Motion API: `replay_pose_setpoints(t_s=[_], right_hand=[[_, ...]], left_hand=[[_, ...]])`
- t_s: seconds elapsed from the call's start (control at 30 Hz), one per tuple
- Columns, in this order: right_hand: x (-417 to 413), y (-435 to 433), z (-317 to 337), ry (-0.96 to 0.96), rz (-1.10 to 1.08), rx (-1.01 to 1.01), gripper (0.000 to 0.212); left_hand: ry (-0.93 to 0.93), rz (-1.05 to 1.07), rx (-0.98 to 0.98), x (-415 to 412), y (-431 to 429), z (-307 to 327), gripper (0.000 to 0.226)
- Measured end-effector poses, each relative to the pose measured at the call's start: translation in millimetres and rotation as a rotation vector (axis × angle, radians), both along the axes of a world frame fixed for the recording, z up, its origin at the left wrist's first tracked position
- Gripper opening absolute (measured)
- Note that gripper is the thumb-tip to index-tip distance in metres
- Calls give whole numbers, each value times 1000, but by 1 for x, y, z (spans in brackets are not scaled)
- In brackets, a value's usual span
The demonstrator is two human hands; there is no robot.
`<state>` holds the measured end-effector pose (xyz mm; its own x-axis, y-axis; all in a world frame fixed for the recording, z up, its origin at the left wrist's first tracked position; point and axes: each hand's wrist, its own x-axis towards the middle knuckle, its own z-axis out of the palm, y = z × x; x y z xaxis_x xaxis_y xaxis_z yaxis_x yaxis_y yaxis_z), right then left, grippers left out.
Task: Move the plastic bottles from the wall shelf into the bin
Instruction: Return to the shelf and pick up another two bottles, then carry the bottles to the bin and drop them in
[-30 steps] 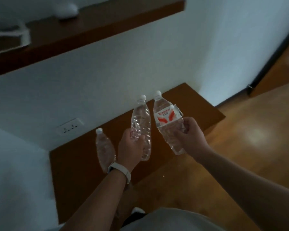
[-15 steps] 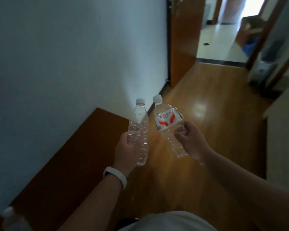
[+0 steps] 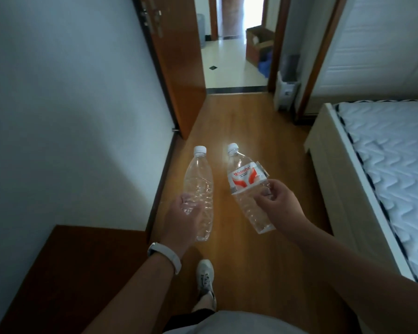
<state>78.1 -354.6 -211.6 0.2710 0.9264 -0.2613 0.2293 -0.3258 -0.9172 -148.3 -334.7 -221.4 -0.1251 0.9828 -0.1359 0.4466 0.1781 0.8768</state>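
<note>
Nearest to the camera, a shoe (image 3: 205, 277) steps on the wooden floor (image 3: 251, 273), and a low brown shelf top (image 3: 77, 266) lies at the lower left against the wall.

Just above, the left hand (image 3: 182, 219) is closed around the lower half of the plain bottle (image 3: 199, 186), with a white wristband (image 3: 165, 256) on the wrist. The right hand (image 3: 276, 201) is clamped on the labelled bottle (image 3: 247, 186), with the fingertips (image 3: 263, 192) pressing just under the label. Both bottles are in the air in front of the body, near each other but not touching, their caps pointing away.

I judge that both bottles are empty, so they are very light. The walls are thin, ribbed and already a little crumpled, so they are soft and give way under a hard squeeze. The smooth plastic can slip; the ribbed middle, where the hands are now, looks like the best place to hold.

Both are clear plastic with white caps. The right one has a white label with red marks; the left one has none.

Farther away, a bed (image 3: 381, 179) stands at the right. A white container (image 3: 286, 91), possibly the bin, stands beside the open door (image 3: 179, 68).
</note>
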Motion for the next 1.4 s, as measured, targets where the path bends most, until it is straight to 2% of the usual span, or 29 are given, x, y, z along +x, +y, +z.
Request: replay_pose_setpoints(t_s=[0.27,0.6,0.83,1.03,1.17,1.4], right_hand=[[-50,122,20,-71,-82,6,31],[-84,213,23,-91,-113,18,32],[-54,264,9,-98,-159,-40,34],[-20,346,-11,-25,-137,-35,29],[23,416,-10,48,-148,-12,29],[122,511,5,82,-185,15,30]], left_hand=[[-183,-46,-43,-32,144,-5,30],[-157,-88,-62,-61,261,-10,27],[-168,-133,-103,-40,321,-22,28],[-174,-105,-89,-6,385,-19,24],[-162,-49,-108,31,452,-4,22],[-134,-110,-23,119,557,24,23]])
